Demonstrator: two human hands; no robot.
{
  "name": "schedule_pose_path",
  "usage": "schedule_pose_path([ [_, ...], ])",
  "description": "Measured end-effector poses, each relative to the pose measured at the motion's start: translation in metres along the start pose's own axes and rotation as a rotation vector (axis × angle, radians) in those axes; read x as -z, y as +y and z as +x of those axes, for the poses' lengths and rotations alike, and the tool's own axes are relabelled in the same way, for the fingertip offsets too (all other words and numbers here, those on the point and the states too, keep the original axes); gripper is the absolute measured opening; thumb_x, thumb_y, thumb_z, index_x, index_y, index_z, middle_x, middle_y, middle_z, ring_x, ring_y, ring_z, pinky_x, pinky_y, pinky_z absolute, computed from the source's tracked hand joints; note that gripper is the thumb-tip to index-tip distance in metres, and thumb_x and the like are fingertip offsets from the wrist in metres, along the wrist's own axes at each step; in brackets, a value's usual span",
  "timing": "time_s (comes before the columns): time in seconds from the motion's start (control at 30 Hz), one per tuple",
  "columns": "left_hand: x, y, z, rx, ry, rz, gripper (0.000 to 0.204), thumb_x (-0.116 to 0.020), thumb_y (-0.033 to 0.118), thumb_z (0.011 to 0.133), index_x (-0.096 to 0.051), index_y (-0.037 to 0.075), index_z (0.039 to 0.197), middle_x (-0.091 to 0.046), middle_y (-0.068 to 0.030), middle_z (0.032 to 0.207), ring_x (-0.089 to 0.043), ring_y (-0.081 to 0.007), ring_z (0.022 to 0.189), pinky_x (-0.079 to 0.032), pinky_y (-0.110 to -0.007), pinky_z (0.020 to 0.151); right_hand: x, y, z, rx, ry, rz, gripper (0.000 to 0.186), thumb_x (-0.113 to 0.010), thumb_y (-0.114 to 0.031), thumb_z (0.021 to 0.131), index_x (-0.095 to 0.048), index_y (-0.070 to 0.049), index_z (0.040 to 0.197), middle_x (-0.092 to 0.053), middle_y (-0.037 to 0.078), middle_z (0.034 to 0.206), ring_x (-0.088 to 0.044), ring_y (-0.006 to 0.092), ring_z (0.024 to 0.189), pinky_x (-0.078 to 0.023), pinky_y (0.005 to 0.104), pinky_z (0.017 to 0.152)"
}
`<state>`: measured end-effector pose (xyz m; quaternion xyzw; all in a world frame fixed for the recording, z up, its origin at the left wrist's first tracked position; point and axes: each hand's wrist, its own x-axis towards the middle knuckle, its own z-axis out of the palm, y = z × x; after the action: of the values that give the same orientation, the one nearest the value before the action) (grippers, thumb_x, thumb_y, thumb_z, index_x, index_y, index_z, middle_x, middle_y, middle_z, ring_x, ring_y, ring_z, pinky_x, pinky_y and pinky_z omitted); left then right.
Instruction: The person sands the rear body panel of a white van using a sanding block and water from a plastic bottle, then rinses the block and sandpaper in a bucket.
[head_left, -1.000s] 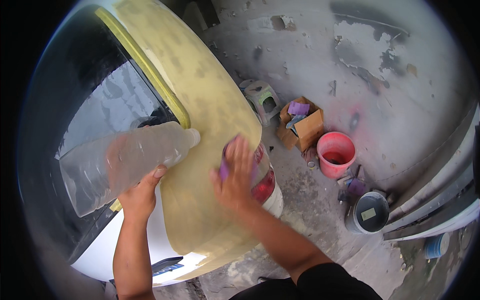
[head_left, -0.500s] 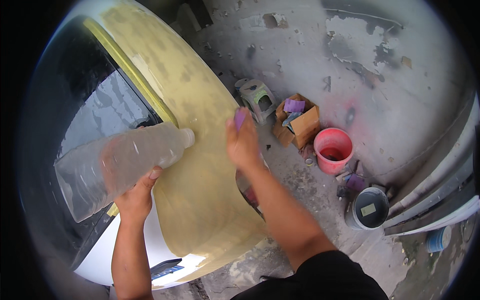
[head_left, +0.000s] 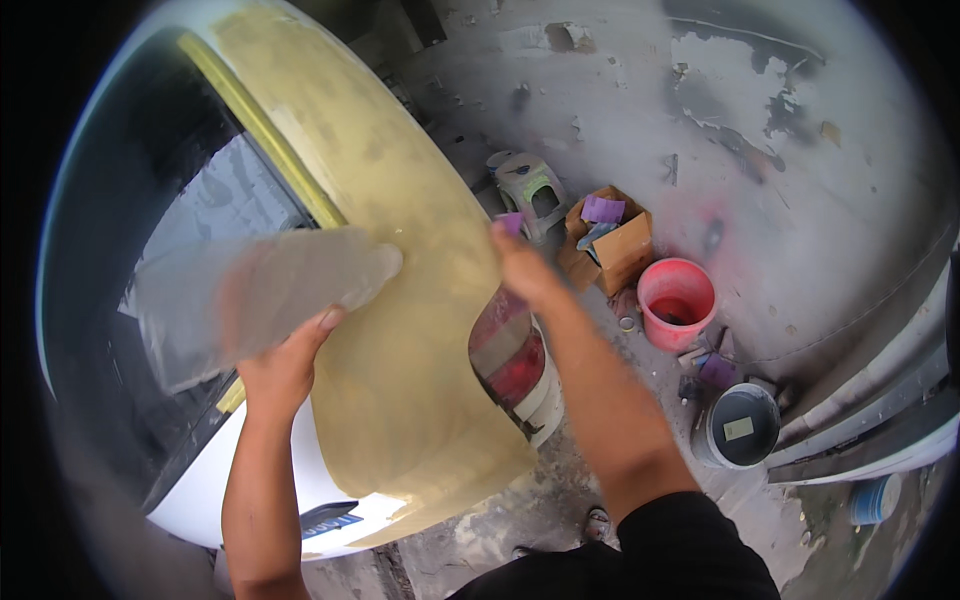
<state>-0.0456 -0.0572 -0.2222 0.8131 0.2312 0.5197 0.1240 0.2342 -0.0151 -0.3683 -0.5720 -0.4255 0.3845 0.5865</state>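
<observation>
My left hand (head_left: 285, 368) is wrapped round a clear plastic bottle (head_left: 250, 300), which lies tilted on its side with its neck to the right. The bottle hangs over the rear corner of a car body and is blurred by motion. Under its neck spreads a dull yellow, sanded-looking panel (head_left: 400, 390) with a wet sheen. My right hand (head_left: 525, 268) is at the panel's right edge, above the red tail light (head_left: 515, 365), its fingers closed on a small purple piece of sandpaper (head_left: 511, 222). Most of the palm side is hidden.
Yellow tape (head_left: 262, 130) borders the dark rear window (head_left: 140, 150). On the floor to the right are a grey stool (head_left: 528, 185), a cardboard box (head_left: 628, 248), a pink bucket (head_left: 678, 300) and a grey bucket (head_left: 742, 428). Long curved panels (head_left: 880, 400) lean at the far right.
My right hand has moved right and slightly down, off the yellow panel's face to its edge, uncovering the tail light. The bottle has shifted slightly right, still in my left hand.
</observation>
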Motion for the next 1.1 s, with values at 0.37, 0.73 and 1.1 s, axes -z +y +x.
schedule_pose_path([
  [0.37,-0.041,0.054,0.069,0.009,-0.086,0.151,0.069,-0.085,0.017,0.069,-0.048,-0.004,0.123,-0.064,-0.0141,0.108,-0.062,-0.0184,0.097,-0.05,-0.031,0.084,0.061,-0.133,-0.076,0.785,0.397,-0.424,0.052,-0.055,-0.015,0.081,-0.051,0.002,0.13,-0.064,0.028,0.091,-0.061,0.0456,0.088,-0.05,0.0431,0.083],
  [0.73,-0.047,0.063,0.106,-0.186,-0.29,0.127,0.074,-0.078,0.023,0.076,-0.041,0.004,0.137,-0.062,-0.0185,0.118,-0.061,-0.0321,0.109,-0.048,-0.038,0.093,0.029,-0.202,-0.079,0.86,-0.143,-0.146,0.059,-0.08,-0.036,0.072,-0.06,0.0,0.114,-0.068,0.012,0.097,-0.064,0.0215,0.085,-0.051,0.0332,0.079],
  [1.1,-0.036,-0.036,-0.039,-0.452,-0.616,1.141,0.083,-0.057,0.055,0.084,-0.035,0.0,0.143,-0.027,-0.0165,0.153,-0.022,-0.0298,0.144,-0.017,-0.043,0.117,0.041,-0.193,-0.073,0.921,-0.08,-0.043,0.046,-0.076,-0.033,0.08,-0.064,-0.001,0.111,-0.069,0.009,0.102,-0.063,0.0158,0.091,-0.05,0.0309,0.081],
])
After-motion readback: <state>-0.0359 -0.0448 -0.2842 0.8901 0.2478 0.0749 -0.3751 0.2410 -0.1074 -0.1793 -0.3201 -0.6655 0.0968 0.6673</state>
